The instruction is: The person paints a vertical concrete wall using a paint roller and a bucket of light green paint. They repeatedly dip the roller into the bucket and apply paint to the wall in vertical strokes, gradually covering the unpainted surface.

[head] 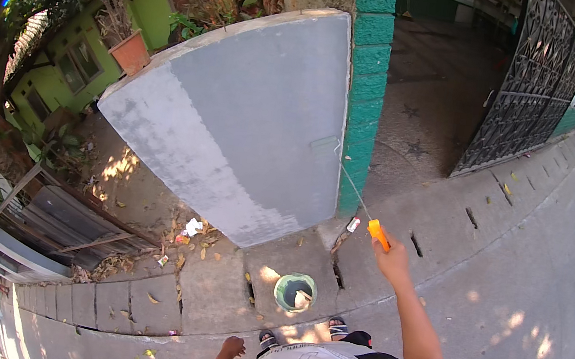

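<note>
My right hand [391,257] grips the orange handle of a paint roller [379,234]. Its thin metal rod reaches up to the left, and the roller's grey sleeve [324,142] lies against the low wall [271,100] near its right edge, beside the green block pillar [366,91]. Most of the wall face is an even grey; a lighter, patchy strip runs down its left side. My left hand [233,346] hangs low beside my body with its fingers curled, apart from everything. A green bucket [278,290] holding dark liquid and a pale object stands on the pavement before my feet.
Slotted concrete slabs [210,301] run along the wall's foot, with dry leaves and litter. A clay flower pot [130,53] stands on the wall top. A black metal gate [532,87] stands at the right, beside a paved entrance. A wooden plank structure [77,221] lies left.
</note>
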The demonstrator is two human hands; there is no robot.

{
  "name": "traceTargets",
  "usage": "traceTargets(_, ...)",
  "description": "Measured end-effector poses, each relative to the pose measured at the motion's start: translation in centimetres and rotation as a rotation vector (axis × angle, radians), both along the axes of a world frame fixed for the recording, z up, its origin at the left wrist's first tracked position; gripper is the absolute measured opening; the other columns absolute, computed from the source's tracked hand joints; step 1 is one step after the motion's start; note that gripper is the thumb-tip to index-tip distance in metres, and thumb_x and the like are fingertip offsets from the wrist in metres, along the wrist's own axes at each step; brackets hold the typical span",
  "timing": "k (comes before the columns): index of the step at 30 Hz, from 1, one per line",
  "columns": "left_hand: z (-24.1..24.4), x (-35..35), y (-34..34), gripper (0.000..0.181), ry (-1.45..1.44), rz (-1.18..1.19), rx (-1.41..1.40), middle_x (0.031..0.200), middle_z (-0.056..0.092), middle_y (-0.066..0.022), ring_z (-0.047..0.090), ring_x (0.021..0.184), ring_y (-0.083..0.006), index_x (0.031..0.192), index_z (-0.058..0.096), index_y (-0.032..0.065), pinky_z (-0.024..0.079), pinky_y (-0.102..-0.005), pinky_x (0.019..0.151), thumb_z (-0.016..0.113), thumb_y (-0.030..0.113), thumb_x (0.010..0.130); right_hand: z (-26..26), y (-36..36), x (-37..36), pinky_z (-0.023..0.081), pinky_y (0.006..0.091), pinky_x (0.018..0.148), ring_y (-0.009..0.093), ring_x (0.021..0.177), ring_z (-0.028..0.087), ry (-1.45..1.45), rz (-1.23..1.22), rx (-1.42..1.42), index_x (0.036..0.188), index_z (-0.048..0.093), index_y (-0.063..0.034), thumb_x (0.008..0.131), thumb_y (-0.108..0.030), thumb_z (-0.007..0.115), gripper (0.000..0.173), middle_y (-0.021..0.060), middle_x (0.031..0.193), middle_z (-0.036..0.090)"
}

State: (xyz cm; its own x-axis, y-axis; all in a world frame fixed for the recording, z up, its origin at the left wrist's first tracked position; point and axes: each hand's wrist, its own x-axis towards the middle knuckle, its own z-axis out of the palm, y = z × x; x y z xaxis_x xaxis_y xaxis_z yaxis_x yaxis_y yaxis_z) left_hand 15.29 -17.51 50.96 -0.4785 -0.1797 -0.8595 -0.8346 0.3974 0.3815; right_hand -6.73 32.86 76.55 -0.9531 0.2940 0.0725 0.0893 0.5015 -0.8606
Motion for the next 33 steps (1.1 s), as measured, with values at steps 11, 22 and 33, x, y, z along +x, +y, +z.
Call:
traceTargets(11,0.2,-2.4,1.2,0.03,0.113,-0.007,0.002,0.082,0.067,-0.0178,0.067,0.064,-0.0257,0.103,0.056,-0.0047,0.054,-0.0367,0.051,0.055,0.02,0.087,10.2,0.1,2.6,0.045,0.0295,0.093,0.02,0.11,0.06,0.177,0.018,-0.265,0.129,0.054,0.004,0.092,-0.019,0.063,0.045,0.018,0.123,0.062)
traceTargets(22,0.2,-1.7,0.9,0.03,0.065,-0.037,-0.026,0.081,0.067,-0.0171,0.068,0.065,-0.0248,0.098,0.058,-0.0051,0.055,-0.0362,0.052,0.047,0.021,0.088,14.9,-0.1,-0.9,0.045,0.0207,0.065,0.005,0.074,0.054,0.306,-0.019,-0.301,0.134,0.052,-0.0032,0.095,-0.018,0.06,0.044,0.0034,0.1,0.065)
traceTargets(33,0.6,-0.5,1.8,0.031,0.028,-0.052,-0.035,0.082,0.067,-0.0196,0.069,0.065,-0.0285,0.086,0.058,-0.0057,0.056,-0.0395,0.052,0.043,0.021,0.087,-1.2,2.7,-0.3,0.05,0.0322,0.081,0.022,0.094,0.066,0.257,-0.008,-0.042,0.135,0.052,-0.0057,0.094,-0.025,0.061,0.046,0.0148,0.114,0.067)
